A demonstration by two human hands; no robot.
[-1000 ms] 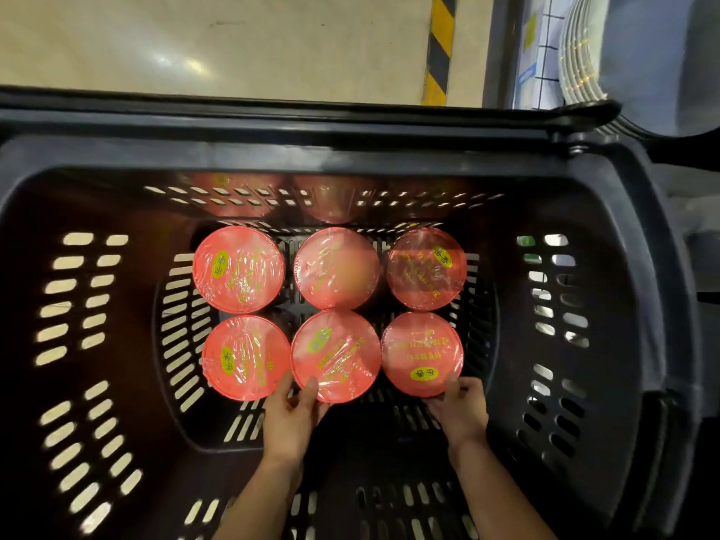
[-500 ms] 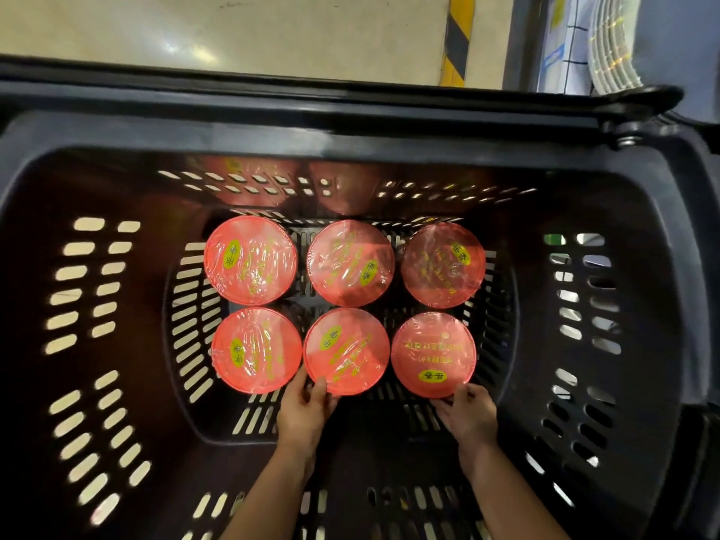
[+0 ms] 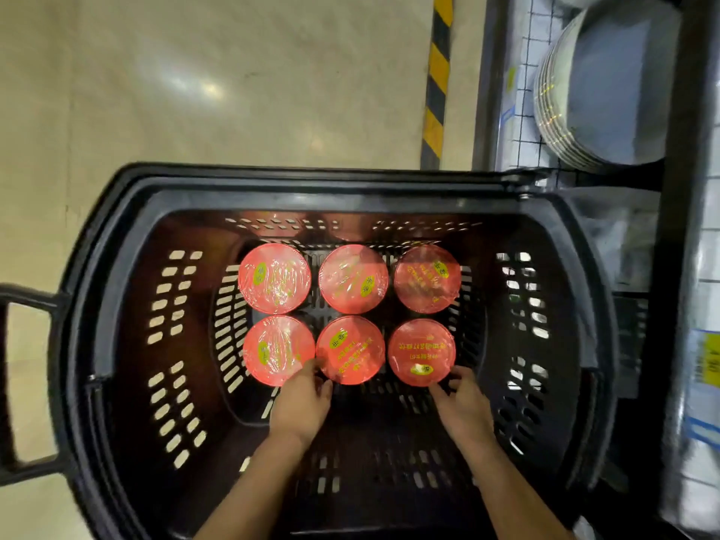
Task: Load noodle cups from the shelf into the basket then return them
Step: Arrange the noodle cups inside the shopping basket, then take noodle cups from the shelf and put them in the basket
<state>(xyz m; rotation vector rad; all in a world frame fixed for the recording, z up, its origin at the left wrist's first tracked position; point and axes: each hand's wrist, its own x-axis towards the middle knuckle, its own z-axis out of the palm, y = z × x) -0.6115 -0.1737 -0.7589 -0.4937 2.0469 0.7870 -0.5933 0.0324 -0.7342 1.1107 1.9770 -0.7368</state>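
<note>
1. The left hand (image 3: pixel 302 407) reaches into the basket with its fingers (image 3: pixel 316 366) curled against the near edge of the near-middle round red noodle cup with a shrink-wrapped lid (image 3: pixel 350 349); the thumb side lies by the gap between that cup and the near-left red noodle cup (image 3: pixel 277 349). It appears to grip the middle cup's near rim.
2. The right hand (image 3: pixel 465 409) is spread, its fingers (image 3: pixel 459 374) touching the near side of the near-right red noodle cup with yellow print (image 3: pixel 421 351). They curl round the cup's near wall, though how firm the hold is cannot be told.
3. Both forearms come in from the near edge of the picture, over the basket's near wall.
4. Six cups stand upright on the basket floor in two rows of three, lids up and close beside one another. The far row holds the far-left red cup (image 3: pixel 274 278), the far-middle red cup (image 3: pixel 352 278) and the far-right red cup (image 3: pixel 426 277).
5. All six sit toward the far half of the large black plastic shopping basket with slotted walls (image 3: pixel 171 313); the near half of its floor shows bare slots.
6. A black handle (image 3: pixel 23 305) juts out from the basket's left side.
7. The basket rests on a pale beige glossy floor (image 3: pixel 233 91).
8. On the far right a yellow-and-black striped strip (image 3: pixel 438 79) runs along the floor beside a metal shelf frame (image 3: pixel 483 83).
9. A stack of round grey plates (image 3: pixel 600 79) stands on edge at the far right.
</note>
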